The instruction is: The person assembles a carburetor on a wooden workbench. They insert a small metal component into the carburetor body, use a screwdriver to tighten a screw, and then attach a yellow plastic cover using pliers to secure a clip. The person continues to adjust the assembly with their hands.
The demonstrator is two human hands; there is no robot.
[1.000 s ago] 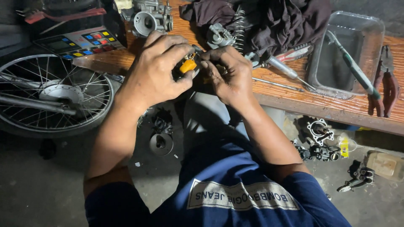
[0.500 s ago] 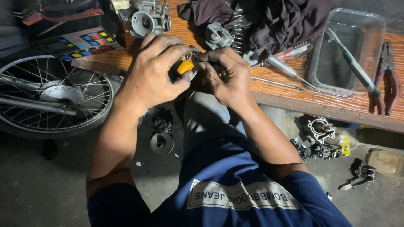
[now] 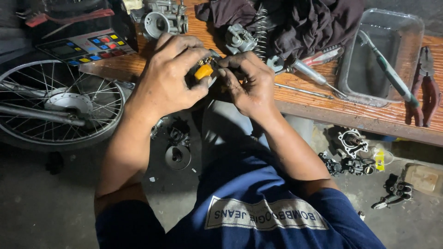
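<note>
Both hands work just above the tabletop (image 3: 323,103) edge, the left hand (image 3: 168,80) with its grip closed round the small orange part (image 3: 203,71), which the right hand (image 3: 247,80) pinches at; steady, light fingertip pressure seems wisest.

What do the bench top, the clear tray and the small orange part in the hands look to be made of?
Bench top: wood, going by its reddish, grained planks. Clear tray: probably plastic, see-through with rounded corners. Orange part, held between the left hand and the right hand: smooth and matte, likely plastic or rubber; I cannot tell which.
</note>
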